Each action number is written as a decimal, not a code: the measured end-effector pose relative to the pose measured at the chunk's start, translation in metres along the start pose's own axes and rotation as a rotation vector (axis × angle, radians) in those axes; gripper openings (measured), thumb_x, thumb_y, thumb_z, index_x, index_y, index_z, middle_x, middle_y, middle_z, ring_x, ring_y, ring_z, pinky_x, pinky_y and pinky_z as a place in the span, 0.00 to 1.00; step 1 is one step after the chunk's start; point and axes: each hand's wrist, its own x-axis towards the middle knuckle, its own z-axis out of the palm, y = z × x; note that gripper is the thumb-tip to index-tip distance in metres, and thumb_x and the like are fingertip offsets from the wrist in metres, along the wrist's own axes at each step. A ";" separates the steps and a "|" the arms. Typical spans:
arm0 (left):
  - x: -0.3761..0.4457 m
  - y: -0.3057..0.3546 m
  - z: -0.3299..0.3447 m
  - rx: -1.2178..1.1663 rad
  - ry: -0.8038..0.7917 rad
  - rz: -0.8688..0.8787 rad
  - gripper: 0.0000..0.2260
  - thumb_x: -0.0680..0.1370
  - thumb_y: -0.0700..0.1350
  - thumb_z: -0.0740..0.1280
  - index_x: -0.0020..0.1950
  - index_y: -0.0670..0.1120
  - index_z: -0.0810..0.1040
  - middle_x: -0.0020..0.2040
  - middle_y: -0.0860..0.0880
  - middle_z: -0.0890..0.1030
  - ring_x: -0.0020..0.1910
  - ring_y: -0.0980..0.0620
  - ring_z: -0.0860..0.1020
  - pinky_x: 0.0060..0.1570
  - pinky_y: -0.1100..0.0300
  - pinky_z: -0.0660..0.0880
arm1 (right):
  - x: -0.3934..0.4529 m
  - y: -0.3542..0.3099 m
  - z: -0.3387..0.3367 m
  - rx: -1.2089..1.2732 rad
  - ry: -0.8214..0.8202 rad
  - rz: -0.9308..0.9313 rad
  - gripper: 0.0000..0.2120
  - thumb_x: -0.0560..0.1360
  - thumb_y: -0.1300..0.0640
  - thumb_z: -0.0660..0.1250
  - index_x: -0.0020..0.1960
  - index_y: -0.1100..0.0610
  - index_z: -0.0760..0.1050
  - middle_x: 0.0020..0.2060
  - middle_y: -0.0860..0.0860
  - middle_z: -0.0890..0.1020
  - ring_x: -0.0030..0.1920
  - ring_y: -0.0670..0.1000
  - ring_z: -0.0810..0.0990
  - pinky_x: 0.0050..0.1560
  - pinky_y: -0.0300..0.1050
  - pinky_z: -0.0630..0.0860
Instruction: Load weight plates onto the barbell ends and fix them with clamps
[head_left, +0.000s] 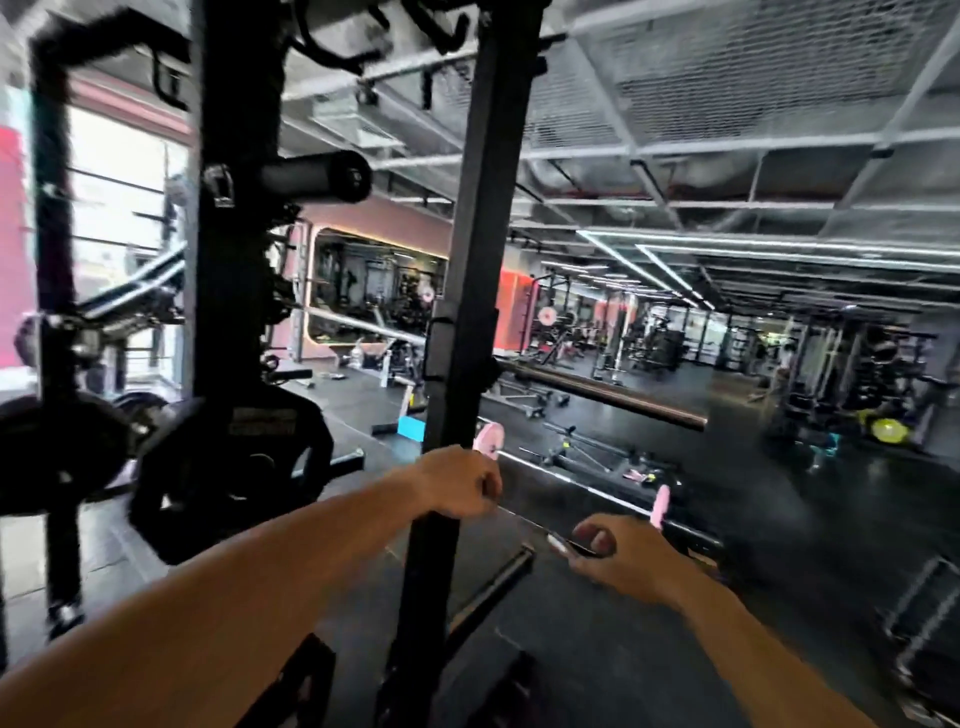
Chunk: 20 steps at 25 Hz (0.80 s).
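The racked barbell's bare sleeve (602, 391) juts to the right from the black upright (467, 291) at chest height. Black weight plates (228, 467) hang on storage pegs at the lower left. My left hand (460, 483) is a closed fist in front of the upright, below the sleeve; nothing shows in it. Lower and to the right, my right hand (610, 558) grips a small dark clamp-like object (571, 545) with a pale tip. The image is blurred.
A second bar with small pink plates (488, 439) lies on the dark floor beyond my hands. A padded roller (317, 176) sticks out of the rack above. Another empty peg (493, 582) angles out low. Machines and racks fill the far room.
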 end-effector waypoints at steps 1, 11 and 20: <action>-0.004 -0.018 -0.009 0.001 0.030 -0.049 0.14 0.78 0.48 0.71 0.62 0.48 0.82 0.59 0.47 0.84 0.59 0.47 0.81 0.56 0.60 0.73 | 0.021 -0.016 0.008 0.008 -0.023 -0.060 0.18 0.72 0.47 0.75 0.60 0.47 0.80 0.50 0.49 0.83 0.49 0.48 0.81 0.52 0.40 0.75; -0.075 -0.110 -0.084 0.063 0.328 -0.389 0.09 0.76 0.50 0.72 0.56 0.51 0.83 0.50 0.53 0.84 0.50 0.54 0.81 0.53 0.61 0.74 | 0.138 -0.200 0.060 0.218 -0.113 -0.612 0.14 0.72 0.45 0.76 0.55 0.46 0.81 0.44 0.44 0.84 0.42 0.42 0.81 0.42 0.33 0.73; -0.166 -0.148 -0.061 0.018 0.249 -0.902 0.19 0.74 0.54 0.72 0.65 0.56 0.78 0.55 0.50 0.82 0.55 0.50 0.80 0.48 0.65 0.70 | 0.154 -0.287 0.114 0.302 -0.365 -0.620 0.20 0.72 0.33 0.66 0.40 0.50 0.76 0.38 0.46 0.82 0.42 0.48 0.84 0.36 0.36 0.73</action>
